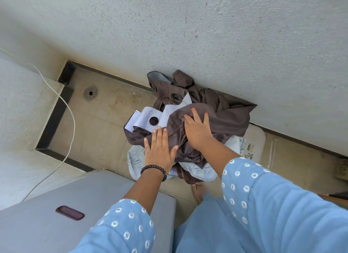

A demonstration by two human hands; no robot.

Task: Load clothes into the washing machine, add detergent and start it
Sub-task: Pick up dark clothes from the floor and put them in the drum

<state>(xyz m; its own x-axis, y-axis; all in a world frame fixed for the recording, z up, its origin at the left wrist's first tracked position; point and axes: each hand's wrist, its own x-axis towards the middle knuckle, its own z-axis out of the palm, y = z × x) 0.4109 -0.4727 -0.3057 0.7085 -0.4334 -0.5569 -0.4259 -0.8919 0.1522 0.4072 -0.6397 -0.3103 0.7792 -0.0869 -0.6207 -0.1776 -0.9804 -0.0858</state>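
Observation:
A heap of brown curtain cloth (222,111) with metal eyelets and a pale lining (146,119) lies piled on the floor against the wall, on top of light blue garments (199,172). My left hand (160,151), with a black bead bracelet on the wrist, rests flat on the near side of the brown cloth, fingers spread. My right hand (197,129) lies on top of the pile, fingers spread and pressing into a fold. The grey washing machine lid (79,202) with a dark recessed handle (69,212) sits shut at the lower left.
Rough grey walls close in at the top and left. A floor drain (90,93) sits in the beige tiled floor. A white cable (70,124) runs down the left wall. A pale stool or tub (252,139) stands partly under the pile. My bare foot (197,192) is just below the clothes.

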